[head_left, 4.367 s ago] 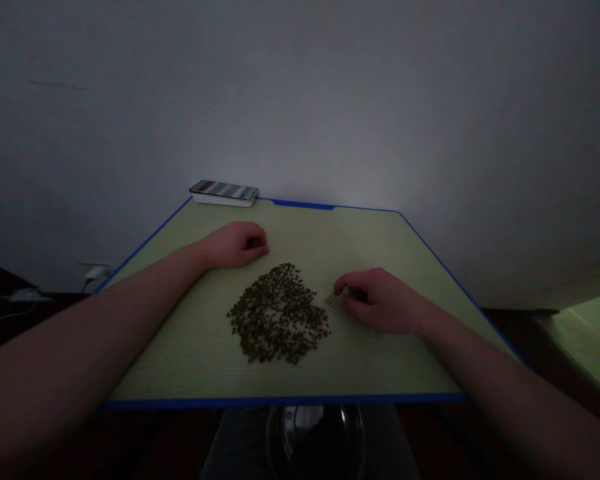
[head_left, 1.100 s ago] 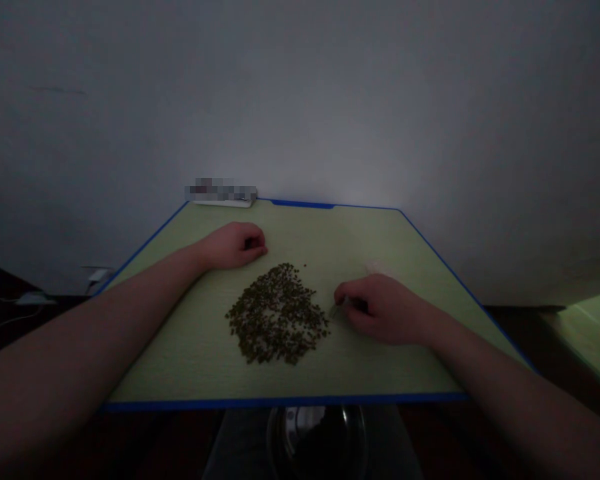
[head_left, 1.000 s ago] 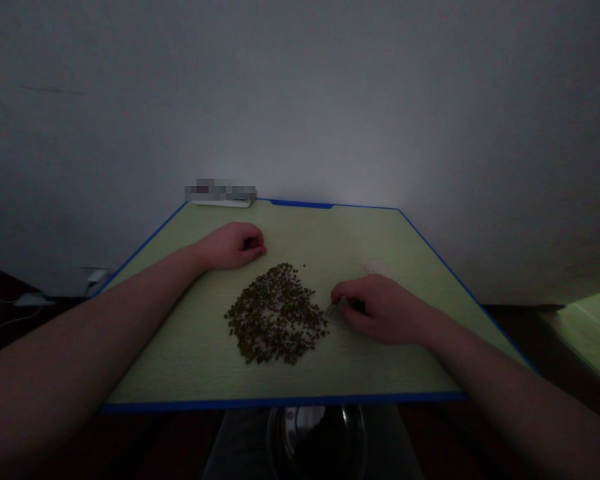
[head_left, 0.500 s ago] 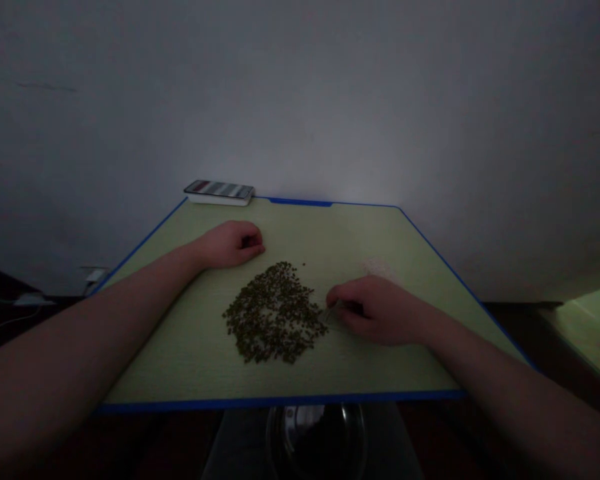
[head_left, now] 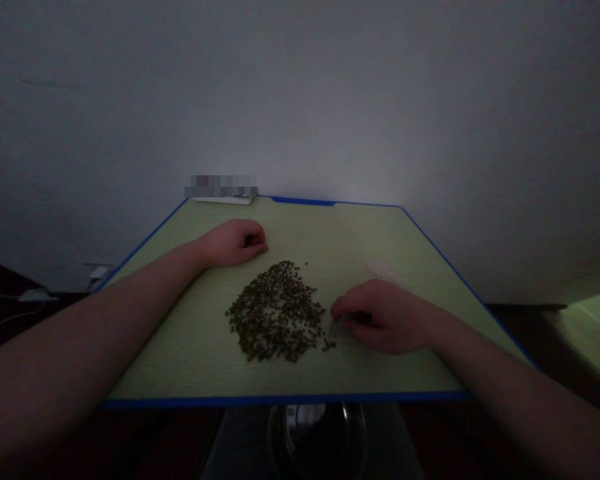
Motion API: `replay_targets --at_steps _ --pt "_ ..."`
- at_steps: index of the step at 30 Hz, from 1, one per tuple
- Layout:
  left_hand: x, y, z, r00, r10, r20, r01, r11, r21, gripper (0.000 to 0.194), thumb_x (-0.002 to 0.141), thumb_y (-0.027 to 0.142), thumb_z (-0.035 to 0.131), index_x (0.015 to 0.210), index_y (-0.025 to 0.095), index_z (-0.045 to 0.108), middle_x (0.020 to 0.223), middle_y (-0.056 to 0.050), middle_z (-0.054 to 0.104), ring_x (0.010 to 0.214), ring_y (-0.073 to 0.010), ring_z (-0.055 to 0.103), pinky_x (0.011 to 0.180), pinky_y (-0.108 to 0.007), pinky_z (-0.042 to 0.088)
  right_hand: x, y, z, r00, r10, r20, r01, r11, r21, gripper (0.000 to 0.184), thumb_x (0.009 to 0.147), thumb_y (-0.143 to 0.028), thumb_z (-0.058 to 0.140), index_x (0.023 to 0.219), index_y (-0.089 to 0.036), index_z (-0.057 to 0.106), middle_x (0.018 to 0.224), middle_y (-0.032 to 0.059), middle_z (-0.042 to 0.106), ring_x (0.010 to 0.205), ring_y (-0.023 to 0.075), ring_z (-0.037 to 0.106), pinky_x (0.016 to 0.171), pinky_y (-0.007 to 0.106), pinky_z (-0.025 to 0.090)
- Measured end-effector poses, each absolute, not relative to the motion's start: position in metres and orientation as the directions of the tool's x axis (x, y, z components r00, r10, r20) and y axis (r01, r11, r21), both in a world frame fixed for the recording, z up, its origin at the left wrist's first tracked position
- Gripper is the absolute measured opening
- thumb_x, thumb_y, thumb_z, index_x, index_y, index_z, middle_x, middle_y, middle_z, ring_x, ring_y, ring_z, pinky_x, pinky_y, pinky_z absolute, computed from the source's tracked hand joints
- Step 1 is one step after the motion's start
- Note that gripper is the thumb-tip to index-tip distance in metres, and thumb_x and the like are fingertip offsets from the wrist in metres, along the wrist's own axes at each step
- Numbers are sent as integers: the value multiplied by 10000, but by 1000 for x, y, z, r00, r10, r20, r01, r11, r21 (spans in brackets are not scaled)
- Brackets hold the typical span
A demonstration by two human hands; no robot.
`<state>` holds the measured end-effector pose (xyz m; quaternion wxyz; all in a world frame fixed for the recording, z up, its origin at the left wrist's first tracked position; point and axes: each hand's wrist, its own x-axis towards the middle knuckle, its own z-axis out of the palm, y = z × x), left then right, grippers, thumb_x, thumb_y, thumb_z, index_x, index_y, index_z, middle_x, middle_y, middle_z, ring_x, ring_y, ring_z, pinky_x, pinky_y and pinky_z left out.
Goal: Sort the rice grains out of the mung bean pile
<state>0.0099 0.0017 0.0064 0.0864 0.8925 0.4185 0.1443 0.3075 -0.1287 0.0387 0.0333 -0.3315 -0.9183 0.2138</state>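
A heap of small dark green beans (head_left: 277, 312) lies in the middle of a pale green table (head_left: 195, 347) with a blue edge. My right hand (head_left: 380, 317) rests just right of the heap, fingers pinched round a small pale tool (head_left: 338, 328) whose tip touches a few beans at the heap's lower right edge. My left hand (head_left: 235, 243) lies curled in a loose fist on the table behind the heap, touching no beans. A faint whitish patch (head_left: 381, 269) shows on the table behind my right hand.
A flat phone-like object (head_left: 223, 189) lies at the table's far left corner by the wall. A round glass bowl (head_left: 317, 437) sits below the near table edge, over my lap. A second green surface (head_left: 593, 327) shows at far right.
My right hand has slid toward me along the heap's right edge, and a few beans have come away at the heap's lower right. My left hand has stayed put.
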Motion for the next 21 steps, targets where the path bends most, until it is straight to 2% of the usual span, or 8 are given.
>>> replay_targets --at_steps 13,21 --pt "9 4 5 619 762 192 720 -648 249 288 794 422 512 771 154 614 646 -12 578 573 -109 469 554 -244 322 302 -130 36 -797 598 -79 577 718 -389 294 766 -118 484 989 -164 670 781 37 671 660 138 548 611 244 350" --pt "10 2 6 617 762 197 722 -647 244 278 792 412 519 770 150 610 644 -7 574 567 -103 471 558 -238 333 295 -134 37 -827 556 -82 541 747 -386 213 786 -121 479 905 -181 646 747 20 643 670 139 534 613 244 332"
